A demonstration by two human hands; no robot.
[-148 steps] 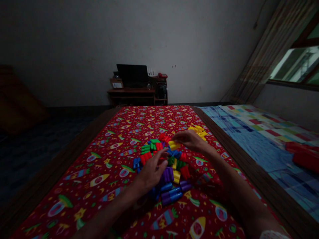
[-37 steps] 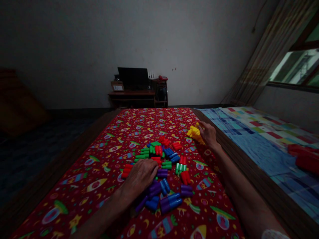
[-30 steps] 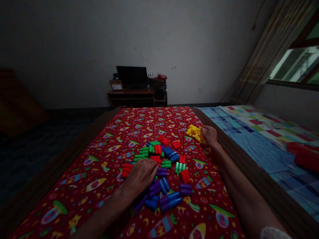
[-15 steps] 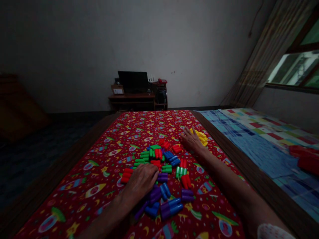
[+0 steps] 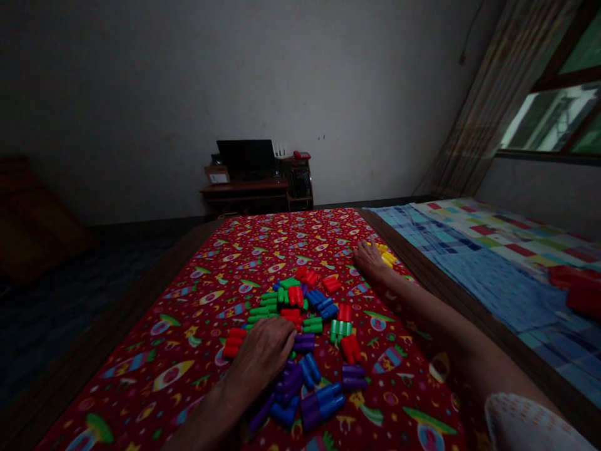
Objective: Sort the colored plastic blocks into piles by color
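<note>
Toy building blocks shaped like joined tubes lie in a loose heap on a red rocket-print cloth (image 5: 181,338). Over the heap's near left side rests my left hand (image 5: 263,347), its fingers curled and their tips hidden. Beside it are a red block (image 5: 233,343), a purple block (image 5: 305,342) and green blocks (image 5: 263,311). My right hand (image 5: 370,257) reaches out to the far right, flat and low with its fingers slightly apart, against the left side of a group of yellow blocks (image 5: 387,257). Nearer me lies a joined purple and blue piece (image 5: 323,404).
The cloth covers a long table with a dark wooden edge (image 5: 375,220). A bed with blue checked bedding (image 5: 436,250) adjoins on the right. At the back wall, a desk (image 5: 246,188) bears a monitor (image 5: 246,156) and a red telephone (image 5: 302,155).
My right hand has moved slightly right, to the side of the yellow blocks, and its fingers are less spread. My left hand stays curled over the heap. The view has shifted slightly.
</note>
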